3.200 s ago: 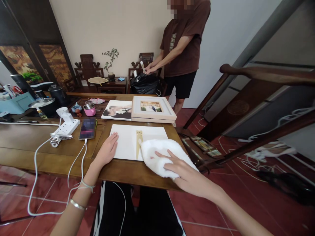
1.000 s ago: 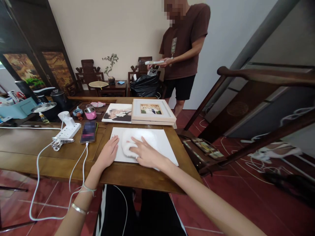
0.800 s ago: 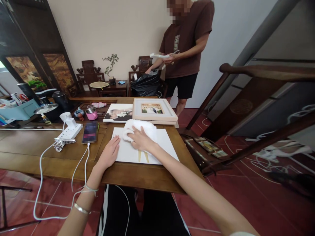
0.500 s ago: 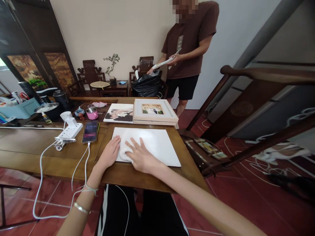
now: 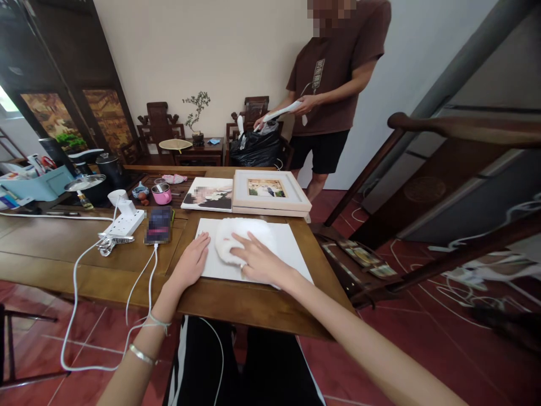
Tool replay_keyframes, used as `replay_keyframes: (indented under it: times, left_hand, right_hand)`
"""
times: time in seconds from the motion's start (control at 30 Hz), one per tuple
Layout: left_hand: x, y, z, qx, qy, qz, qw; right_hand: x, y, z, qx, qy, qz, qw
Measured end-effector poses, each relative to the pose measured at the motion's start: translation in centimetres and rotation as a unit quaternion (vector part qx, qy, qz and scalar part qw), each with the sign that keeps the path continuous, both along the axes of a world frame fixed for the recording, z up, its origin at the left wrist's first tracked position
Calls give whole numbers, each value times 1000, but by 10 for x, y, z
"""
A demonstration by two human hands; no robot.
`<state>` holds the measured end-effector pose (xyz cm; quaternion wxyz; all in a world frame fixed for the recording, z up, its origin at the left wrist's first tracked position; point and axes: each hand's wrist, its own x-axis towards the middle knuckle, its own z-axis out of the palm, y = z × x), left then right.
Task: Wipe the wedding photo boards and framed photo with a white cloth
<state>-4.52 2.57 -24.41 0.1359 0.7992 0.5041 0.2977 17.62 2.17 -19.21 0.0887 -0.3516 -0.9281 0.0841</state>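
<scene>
A white rectangular board [image 5: 291,254] lies flat on the wooden table in front of me. On top of it, a thick white cloth [image 5: 224,248] is bunched under my right hand [image 5: 260,259], whose fingers are spread over the cloth and press it down. My left hand [image 5: 192,259] lies flat, fingers stretched out, over the board's left edge, beside the cloth and apart from it. Part of the board is hidden by the cloth and my right hand.
Beyond the board are a photo panel [image 5: 207,193] and stacked frames [image 5: 296,194]. To the left sit a phone [image 5: 158,225], a power strip [image 5: 127,223] with white cables and a pink cup [image 5: 161,194]. A person [image 5: 333,84] stands by a black bag [image 5: 257,148]; a chair [image 5: 422,169] is at right.
My right hand has shifted rightward across the board, and the white cloth has moved with it. My left hand stays at the board's left edge. The view has shifted slightly.
</scene>
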Motion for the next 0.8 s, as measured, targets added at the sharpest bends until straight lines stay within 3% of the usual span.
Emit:
replay_keyframes:
  times: [0.13, 0.23, 0.37, 0.53, 0.67, 0.8]
  left_hand:
    - [0, -3, 3, 0, -34, -9, 999]
    - [2, -8, 10, 5, -85, -25, 996]
    - [4, -13, 16, 28, -154, -20, 987]
    - [4, -13, 15, 38, -160, -19, 986]
    - [4, -11, 11, 17, -96, 1, 995]
    - [4, -9, 7, -2, -37, 9, 999]
  right_hand:
    - [-21, 30, -4, 8, -20, -92, 996]
    - [-40, 31, -7, 13, -15, -125, 992]
    - [-48, 8, -8, 28, -8, -2, 1000]
    - [-25, -37, 5, -23, 19, 141, 989]
    - [0, -52, 19, -74, 31, 138, 987]
    - [13, -27, 18, -76, 8, 27, 997]
